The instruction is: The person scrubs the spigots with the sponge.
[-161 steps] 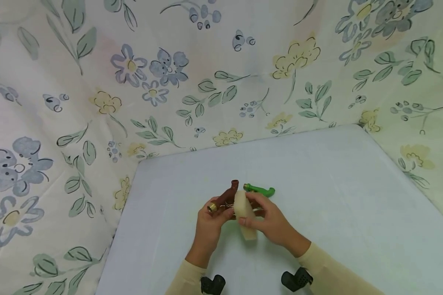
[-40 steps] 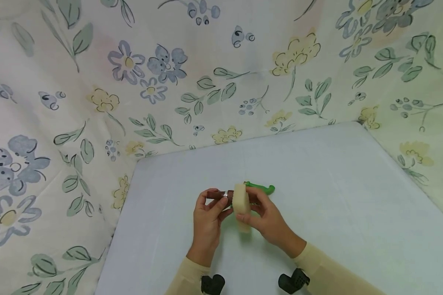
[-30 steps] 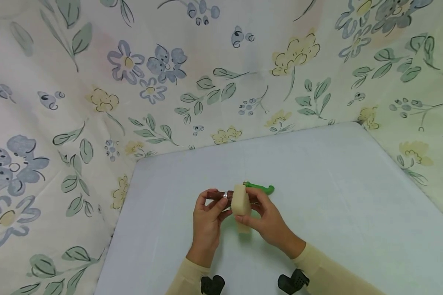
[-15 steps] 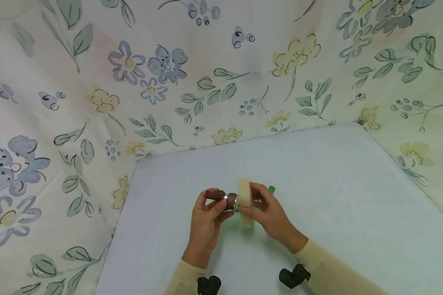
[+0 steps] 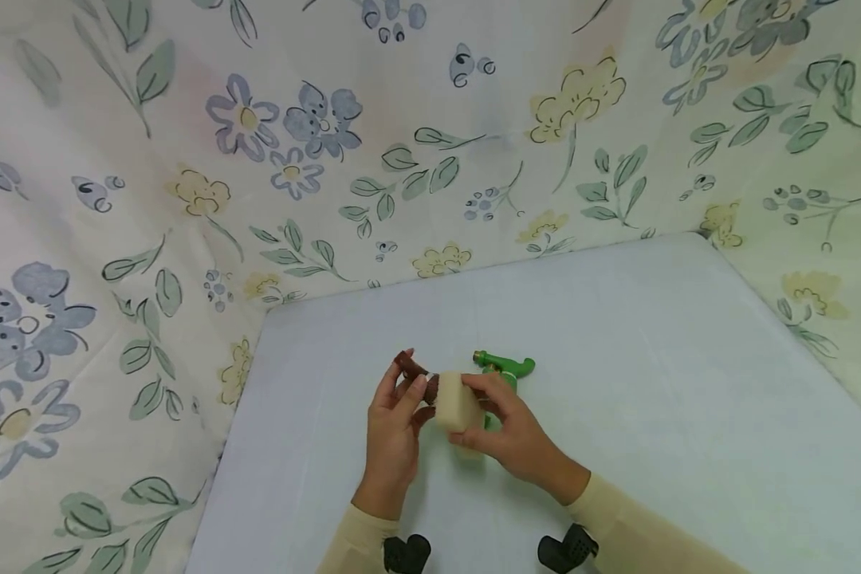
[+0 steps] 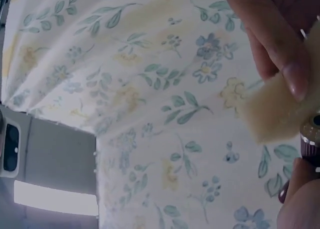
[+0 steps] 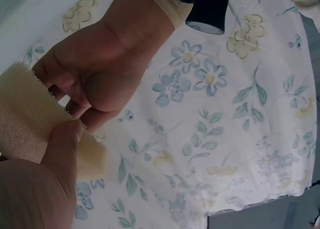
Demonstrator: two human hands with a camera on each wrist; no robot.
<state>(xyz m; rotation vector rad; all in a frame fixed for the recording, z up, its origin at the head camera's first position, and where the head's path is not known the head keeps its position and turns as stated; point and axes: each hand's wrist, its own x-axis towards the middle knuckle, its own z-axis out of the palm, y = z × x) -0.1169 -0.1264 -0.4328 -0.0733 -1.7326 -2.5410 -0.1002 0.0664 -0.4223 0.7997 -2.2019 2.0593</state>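
Observation:
My left hand [image 5: 390,450] grips a brown tap [image 5: 410,366], whose outer end tilts up to the left. A cream sponge [image 5: 454,402] is pinched between the thumb and fingers of my right hand [image 5: 524,438]. In the head view, the sponge covers the right part of the brown tap and seems to touch it. The left wrist view shows the sponge [image 6: 272,111] close to the tap's ribbed, brass-coloured end [image 6: 311,131]. Over in the right wrist view, my right thumb presses the porous sponge [image 7: 30,114]. A green tap [image 5: 509,366] lies behind my right hand, which partly hides it.
A white-covered table [image 5: 617,335] spreads beneath both hands. Floral cloth [image 5: 416,96] hangs behind it and at both sides. Black camera mounts [image 5: 568,548] sit at both wrists.
Over the last half second the sponge has moved left and slightly down, and the brown tap's outer end has tipped upward. More of the green tap shows. Earlier, the brown tap was held at another angle.

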